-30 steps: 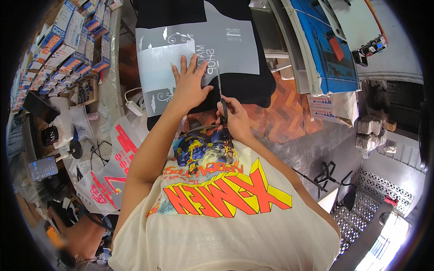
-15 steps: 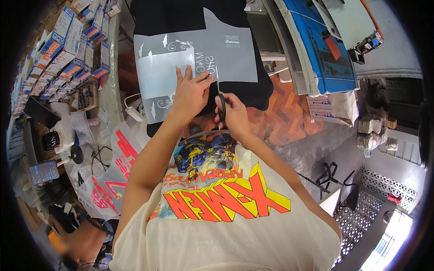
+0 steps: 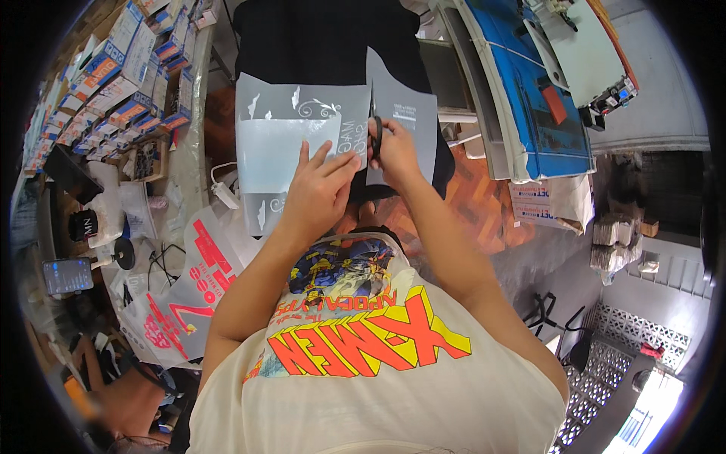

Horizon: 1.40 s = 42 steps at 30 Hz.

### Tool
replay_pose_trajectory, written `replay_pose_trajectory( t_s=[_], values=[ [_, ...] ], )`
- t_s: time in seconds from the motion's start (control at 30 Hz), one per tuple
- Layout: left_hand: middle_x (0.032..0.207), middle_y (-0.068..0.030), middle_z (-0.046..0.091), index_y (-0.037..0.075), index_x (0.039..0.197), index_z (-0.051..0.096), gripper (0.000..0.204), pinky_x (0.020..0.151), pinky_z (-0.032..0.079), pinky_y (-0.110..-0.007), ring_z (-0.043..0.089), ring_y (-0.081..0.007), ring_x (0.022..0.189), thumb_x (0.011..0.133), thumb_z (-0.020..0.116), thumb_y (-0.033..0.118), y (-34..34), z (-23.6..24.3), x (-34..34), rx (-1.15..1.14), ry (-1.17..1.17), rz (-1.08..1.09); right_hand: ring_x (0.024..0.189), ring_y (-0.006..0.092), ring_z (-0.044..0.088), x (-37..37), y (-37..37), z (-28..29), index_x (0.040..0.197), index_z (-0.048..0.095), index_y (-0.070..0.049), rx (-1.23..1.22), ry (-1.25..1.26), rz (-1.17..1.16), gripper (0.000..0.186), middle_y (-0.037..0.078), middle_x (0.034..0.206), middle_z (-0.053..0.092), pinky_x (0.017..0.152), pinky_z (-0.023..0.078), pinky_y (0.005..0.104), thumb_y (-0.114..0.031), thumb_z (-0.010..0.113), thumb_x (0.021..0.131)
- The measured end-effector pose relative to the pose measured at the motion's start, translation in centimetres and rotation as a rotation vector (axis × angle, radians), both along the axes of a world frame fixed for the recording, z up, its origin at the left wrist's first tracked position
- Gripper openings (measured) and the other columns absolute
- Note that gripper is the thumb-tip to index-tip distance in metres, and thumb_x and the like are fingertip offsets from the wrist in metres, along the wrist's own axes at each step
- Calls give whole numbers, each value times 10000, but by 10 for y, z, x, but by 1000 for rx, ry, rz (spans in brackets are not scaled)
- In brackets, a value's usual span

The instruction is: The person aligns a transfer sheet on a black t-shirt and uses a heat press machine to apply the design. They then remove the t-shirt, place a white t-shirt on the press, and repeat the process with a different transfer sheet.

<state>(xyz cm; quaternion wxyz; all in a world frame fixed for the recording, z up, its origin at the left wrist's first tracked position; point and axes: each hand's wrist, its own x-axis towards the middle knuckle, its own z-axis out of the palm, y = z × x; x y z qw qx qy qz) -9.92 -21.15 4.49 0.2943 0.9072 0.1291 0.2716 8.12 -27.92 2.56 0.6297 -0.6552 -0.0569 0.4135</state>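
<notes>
Grey printed sheet [image 3: 349, 101]: lying across a black surface [image 3: 325, 38] in front of the person, a cut dividing its lower part.
White panel [image 3: 291, 147]: covering much of the sheet's left portion.
Left hand [image 3: 320, 185]: resting on the sheet just left of the cut, fingers spreading apart.
Right hand [image 3: 395, 155]: clamping round the handles of the black scissors [image 3: 378, 135] at the cut; I cannot tell how far the blades are opening.
Phone [image 3: 66, 275]: glowing at far left, below the stacked boxes [image 3: 113, 68].
</notes>
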Motion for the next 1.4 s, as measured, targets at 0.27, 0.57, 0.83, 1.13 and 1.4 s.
replay_pose_trajectory(
  t_s=[0.27, 0.57, 0.83, 1.13, 1.4],
  values=[
    [1274, -75, 700, 104, 1197, 718, 303, 1144, 324, -652, 587, -409, 1267, 910, 640, 50, 4, -13, -8, -163, 33, 11, 567, 102, 569, 20, 22, 8, 1093, 597, -37, -34, -3, 16, 269, 24, 759, 599, 421, 391, 242, -273, 682, 996],
    [1305, -66, 690, 112, 1174, 724, 263, 1153, 316, -646, 565, -417, 1296, 927, 643, 69, 3, -24, -11, -141, 106, 16, 607, 106, 591, 40, 33, 3, 1216, 612, -31, -25, -33, 43, 364, 24, 773, 592, 433, 392, 250, -283, 717, 975],
    [1406, -71, 631, 140, 1133, 750, 243, 1175, 132, -734, 404, -500, 1421, 919, 658, 71, 14, -40, -11, -100, 203, 138, 580, 105, 593, 60, 40, 13, 1211, 611, -31, 29, -60, 64, 388, 27, 780, 616, 432, 397, 246, -301, 738, 961],
    [1423, -80, 617, 145, 1079, 765, 208, 1178, 83, -743, 349, -514, 1454, 895, 681, 94, 24, -56, -6, -12, 180, 59, 631, 129, 624, 117, 46, 31, 1188, 630, -53, 18, -210, 85, 371, 33, 800, 635, 528, 486, 282, -298, 753, 937],
    [1363, -90, 623, 120, 1149, 703, 291, 1176, 140, -753, 430, -425, 1413, 875, 691, 217, 9, -22, 81, 301, 63, -135, 1292, 337, 567, 87, 78, 17, 1354, 590, -154, -48, -1446, 733, 680, 128, 1337, 628, 1182, 314, 576, -376, 821, 754]
  ],
)
